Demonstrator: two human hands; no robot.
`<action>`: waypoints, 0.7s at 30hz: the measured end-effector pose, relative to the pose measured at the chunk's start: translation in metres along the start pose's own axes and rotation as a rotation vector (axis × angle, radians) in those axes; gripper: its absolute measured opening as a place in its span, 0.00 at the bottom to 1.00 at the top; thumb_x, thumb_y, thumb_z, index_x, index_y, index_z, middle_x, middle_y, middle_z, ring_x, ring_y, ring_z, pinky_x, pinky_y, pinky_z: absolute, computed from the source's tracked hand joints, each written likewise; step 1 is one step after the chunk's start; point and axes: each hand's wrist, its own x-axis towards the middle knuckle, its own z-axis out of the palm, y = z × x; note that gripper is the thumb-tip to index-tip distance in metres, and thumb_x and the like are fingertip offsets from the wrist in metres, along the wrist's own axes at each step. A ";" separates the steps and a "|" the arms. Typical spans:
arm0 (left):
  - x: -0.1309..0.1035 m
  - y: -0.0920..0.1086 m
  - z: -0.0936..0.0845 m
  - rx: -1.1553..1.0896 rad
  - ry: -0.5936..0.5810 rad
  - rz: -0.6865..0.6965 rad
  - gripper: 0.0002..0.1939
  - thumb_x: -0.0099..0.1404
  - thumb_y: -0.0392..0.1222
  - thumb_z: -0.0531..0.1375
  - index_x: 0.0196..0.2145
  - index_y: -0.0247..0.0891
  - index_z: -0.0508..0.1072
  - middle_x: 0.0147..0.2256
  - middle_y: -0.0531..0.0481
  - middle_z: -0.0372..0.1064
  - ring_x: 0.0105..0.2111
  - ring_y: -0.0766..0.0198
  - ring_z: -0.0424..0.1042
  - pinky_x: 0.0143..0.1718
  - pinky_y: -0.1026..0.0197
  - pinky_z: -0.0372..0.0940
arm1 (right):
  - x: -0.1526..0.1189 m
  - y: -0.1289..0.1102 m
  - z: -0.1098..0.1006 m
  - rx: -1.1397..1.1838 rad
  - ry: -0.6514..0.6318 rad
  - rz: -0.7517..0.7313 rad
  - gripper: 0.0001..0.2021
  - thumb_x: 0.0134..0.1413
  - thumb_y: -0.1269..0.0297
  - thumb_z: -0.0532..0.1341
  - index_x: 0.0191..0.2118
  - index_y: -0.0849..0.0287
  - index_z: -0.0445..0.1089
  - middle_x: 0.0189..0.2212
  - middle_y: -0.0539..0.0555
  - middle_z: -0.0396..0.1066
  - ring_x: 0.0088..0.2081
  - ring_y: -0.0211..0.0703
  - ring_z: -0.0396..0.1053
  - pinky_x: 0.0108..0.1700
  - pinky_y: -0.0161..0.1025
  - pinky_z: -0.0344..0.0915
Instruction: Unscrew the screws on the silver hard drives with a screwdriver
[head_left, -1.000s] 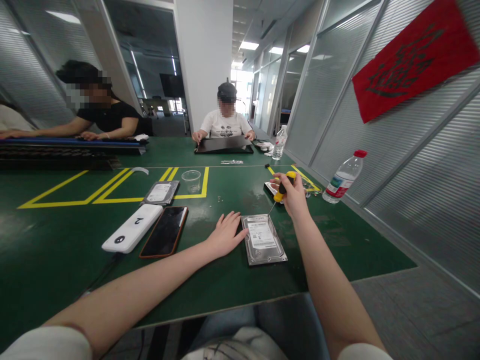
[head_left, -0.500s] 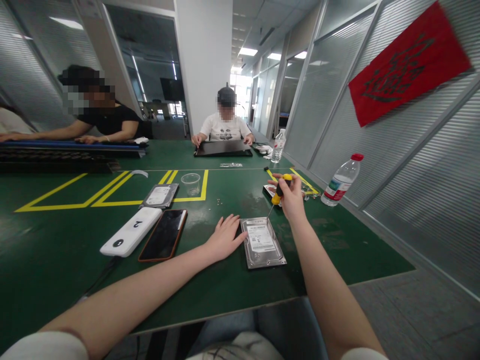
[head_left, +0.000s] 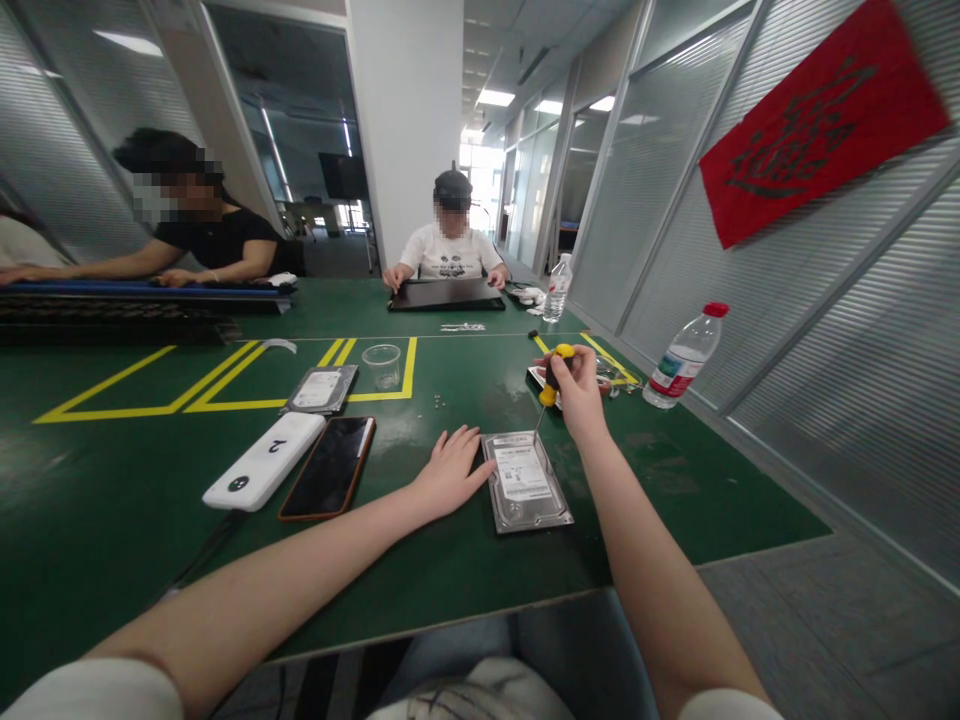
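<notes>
Nearest on the green table [head_left: 420, 590], a hard drive [head_left: 529, 508] lies label up, slightly right of centre. At its left, the left hand [head_left: 450, 475] rests flat and open, gripping nothing, its thumb touching the drive's edge. The right hand [head_left: 583, 392] curls around a screwdriver [head_left: 548, 396], whose shaft reaches down to the drive's far end. The screwdriver has just swung more upright while the drive has kept its place, which probably lines the tool up better with a fastener. The tip is too small to make out, so whether it sits in a screw cannot be told. Farther on, the right hand partly hides an object [head_left: 534, 377]. At the far side, a co-worker's dark panel [head_left: 450, 294] now lies flatter; at far left, white clothing [head_left: 26, 243] is cut off.
</notes>
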 end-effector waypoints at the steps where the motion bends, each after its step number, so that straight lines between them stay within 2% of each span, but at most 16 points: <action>1: 0.000 0.000 0.000 0.000 -0.001 -0.001 0.27 0.73 0.54 0.44 0.63 0.35 0.57 0.66 0.38 0.50 0.67 0.51 0.44 0.66 0.42 0.39 | -0.001 -0.001 0.001 0.008 -0.017 0.009 0.23 0.42 0.48 0.68 0.38 0.50 0.56 0.33 0.45 0.71 0.29 0.34 0.72 0.34 0.34 0.70; 5: 0.000 0.002 -0.002 0.006 -0.013 -0.012 0.28 0.73 0.53 0.45 0.63 0.34 0.57 0.66 0.38 0.50 0.67 0.51 0.44 0.66 0.43 0.39 | -0.002 0.002 0.001 -0.014 -0.076 0.018 0.21 0.49 0.45 0.62 0.42 0.50 0.58 0.27 0.43 0.69 0.23 0.32 0.66 0.26 0.31 0.64; 9: 0.000 0.003 -0.003 0.011 -0.024 -0.013 0.28 0.74 0.53 0.45 0.63 0.32 0.57 0.66 0.37 0.50 0.67 0.50 0.44 0.66 0.43 0.39 | 0.002 0.009 -0.003 0.004 -0.052 0.019 0.22 0.53 0.38 0.54 0.39 0.52 0.64 0.28 0.46 0.68 0.26 0.32 0.67 0.27 0.31 0.64; 12: 0.000 0.002 -0.002 0.015 -0.015 -0.011 0.28 0.74 0.54 0.44 0.63 0.34 0.57 0.66 0.39 0.50 0.67 0.51 0.44 0.66 0.43 0.39 | 0.003 0.008 -0.003 -0.008 -0.013 0.017 0.20 0.48 0.43 0.62 0.37 0.53 0.63 0.31 0.46 0.70 0.28 0.33 0.69 0.31 0.32 0.67; 15: 0.001 0.002 -0.001 0.012 -0.016 -0.015 0.28 0.74 0.54 0.44 0.63 0.33 0.57 0.66 0.38 0.50 0.67 0.51 0.44 0.66 0.43 0.38 | 0.001 0.004 -0.001 0.020 0.003 0.007 0.22 0.44 0.49 0.68 0.37 0.52 0.56 0.31 0.43 0.71 0.26 0.31 0.68 0.30 0.31 0.66; 18: 0.001 0.002 -0.001 0.007 -0.016 -0.015 0.29 0.74 0.54 0.44 0.64 0.32 0.57 0.66 0.38 0.49 0.67 0.51 0.43 0.66 0.43 0.38 | -0.001 0.002 -0.002 0.021 -0.047 0.007 0.20 0.47 0.50 0.66 0.37 0.51 0.56 0.25 0.41 0.68 0.23 0.29 0.64 0.26 0.28 0.62; 21: 0.001 0.002 -0.001 0.011 -0.017 -0.014 0.29 0.74 0.54 0.44 0.64 0.32 0.57 0.66 0.38 0.49 0.67 0.51 0.44 0.66 0.43 0.38 | 0.000 0.004 -0.003 0.019 -0.086 0.016 0.18 0.53 0.43 0.58 0.39 0.52 0.62 0.25 0.44 0.67 0.24 0.30 0.65 0.26 0.29 0.63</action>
